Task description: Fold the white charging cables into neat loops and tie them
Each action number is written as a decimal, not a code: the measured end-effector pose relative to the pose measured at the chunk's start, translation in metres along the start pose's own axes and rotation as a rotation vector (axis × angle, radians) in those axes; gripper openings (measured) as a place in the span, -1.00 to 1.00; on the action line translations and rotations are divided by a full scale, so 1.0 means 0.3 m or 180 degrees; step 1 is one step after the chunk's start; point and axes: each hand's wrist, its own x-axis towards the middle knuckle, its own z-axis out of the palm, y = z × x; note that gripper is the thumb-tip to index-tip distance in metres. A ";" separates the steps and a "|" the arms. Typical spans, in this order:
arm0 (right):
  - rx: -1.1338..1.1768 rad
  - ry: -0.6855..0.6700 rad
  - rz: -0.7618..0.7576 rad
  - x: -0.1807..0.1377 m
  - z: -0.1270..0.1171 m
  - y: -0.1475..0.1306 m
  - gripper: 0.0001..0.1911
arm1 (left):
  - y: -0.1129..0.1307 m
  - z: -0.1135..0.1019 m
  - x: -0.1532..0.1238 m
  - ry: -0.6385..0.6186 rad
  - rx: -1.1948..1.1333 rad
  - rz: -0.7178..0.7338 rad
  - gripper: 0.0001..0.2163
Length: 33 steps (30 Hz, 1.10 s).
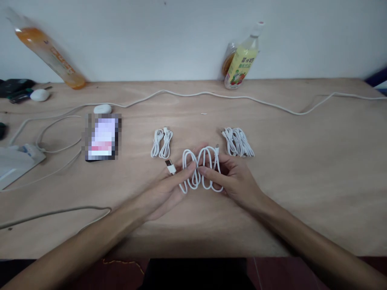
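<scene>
Between my two hands, above the table, is a white USB cable (208, 150) laid in loose loops. My left hand (169, 185) pinches the left loops under its thumb, and the metal USB plug (170, 166) sticks out beside it. The right-hand loops are gripped by my right hand (236, 177), with the small connector (217, 149) pointing up near its fingers. Just beyond my left hand lie two coiled white cables (162, 143) side by side. A larger group of coiled white cables (238, 142) rests beyond my right hand.
A phone (104, 139) and a white earbud case (102, 109) lie to the left. A long white cord (208, 94) crosses the table (302, 161) at the back. An orange drink bottle (54, 56) and a yellow drink bottle (243, 60) stand by the wall.
</scene>
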 end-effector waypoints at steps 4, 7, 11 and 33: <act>0.0098 -0.0054 0.0063 -0.006 0.007 0.007 -0.77 | 0.001 -0.001 -0.008 -0.0052 0.0044 -0.0071 -0.38; 0.0188 -0.0116 0.0204 -0.013 0.010 0.003 -0.76 | 0.004 -0.006 -0.015 -0.0088 0.0068 -0.0155 -0.25; 0.0307 -0.0218 0.0390 -0.023 0.009 -0.006 -0.74 | 0.008 -0.013 -0.023 -0.0177 0.0162 -0.0295 -0.14; 0.0200 0.0045 0.0454 -0.009 -0.018 -0.010 -0.77 | 0.016 -0.022 0.004 0.0161 0.1371 0.0256 -0.59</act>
